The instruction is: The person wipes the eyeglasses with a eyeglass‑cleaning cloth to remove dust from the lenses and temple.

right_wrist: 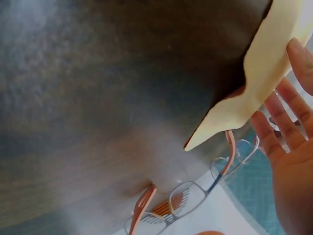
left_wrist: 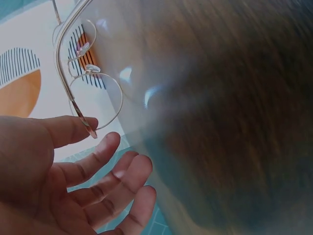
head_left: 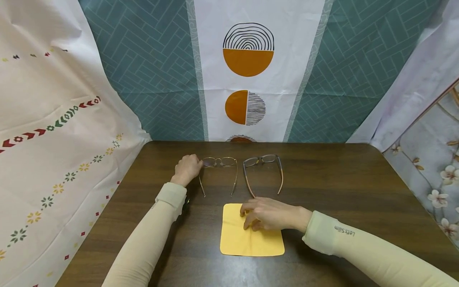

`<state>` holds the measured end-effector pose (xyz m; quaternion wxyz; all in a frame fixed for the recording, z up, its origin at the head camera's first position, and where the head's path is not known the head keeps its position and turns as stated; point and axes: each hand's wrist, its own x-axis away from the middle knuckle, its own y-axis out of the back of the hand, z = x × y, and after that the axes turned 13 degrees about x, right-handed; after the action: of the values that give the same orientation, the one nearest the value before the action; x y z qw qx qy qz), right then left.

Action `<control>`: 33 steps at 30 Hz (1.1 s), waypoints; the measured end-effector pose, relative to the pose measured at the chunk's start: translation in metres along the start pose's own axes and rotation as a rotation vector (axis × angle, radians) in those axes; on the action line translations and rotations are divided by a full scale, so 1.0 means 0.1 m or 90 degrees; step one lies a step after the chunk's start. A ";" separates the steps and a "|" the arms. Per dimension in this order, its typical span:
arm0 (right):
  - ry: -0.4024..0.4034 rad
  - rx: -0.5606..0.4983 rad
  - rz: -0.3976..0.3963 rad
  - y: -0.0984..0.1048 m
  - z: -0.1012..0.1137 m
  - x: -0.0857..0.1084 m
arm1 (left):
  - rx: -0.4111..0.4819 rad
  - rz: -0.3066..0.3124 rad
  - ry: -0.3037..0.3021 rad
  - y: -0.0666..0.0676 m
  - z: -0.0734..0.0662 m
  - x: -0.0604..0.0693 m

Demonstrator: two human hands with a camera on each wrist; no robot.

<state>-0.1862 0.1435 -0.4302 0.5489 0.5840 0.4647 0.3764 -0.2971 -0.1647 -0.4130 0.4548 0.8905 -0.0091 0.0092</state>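
Yellow cloth (head_left: 233,241) lies on brown wooden table (head_left: 344,175). Right hand (head_left: 270,214) over it, fingers apart, loosely bent. Dark-framed eyeglasses (head_left: 260,160) just beyond, temples unfolded toward person. Slimmer gold-rimmed eyeglasses (head_left: 227,161) left of these, also unfolded. Left hand (head_left: 187,168) at their left corner, thumb and index narrow; cannot tell whether pinching.

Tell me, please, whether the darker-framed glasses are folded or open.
Open: both temples of the darker-framed glasses stretch toward the yellow cloth, apart rather than crossed.
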 end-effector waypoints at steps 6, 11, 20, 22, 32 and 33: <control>0.000 -0.004 -0.023 -0.03 -0.01 0.00 | 0.000 -0.001 0.001 0.00 0.00 0.00; -0.001 -0.017 -0.045 -0.06 0.00 -0.01 | 0.004 0.000 0.003 0.01 0.01 0.00; 0.004 -0.010 -0.059 -0.05 0.00 -0.05 | 0.022 -0.011 -0.014 0.04 -0.02 -0.04; 0.003 -0.012 -0.062 -0.02 -0.01 -0.06 | 0.023 -0.007 -0.014 0.05 -0.04 -0.04; 0.000 -0.029 -0.090 0.21 -0.05 -0.11 | 0.017 0.005 -0.009 0.08 -0.05 -0.04; -0.002 -0.029 -0.089 0.24 -0.05 -0.12 | 0.016 0.004 -0.010 0.08 -0.05 -0.04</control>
<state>-0.1914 0.1344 -0.4049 0.5875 0.5382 0.4949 0.3468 -0.3017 -0.1651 -0.4033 0.4431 0.8963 -0.0150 0.0038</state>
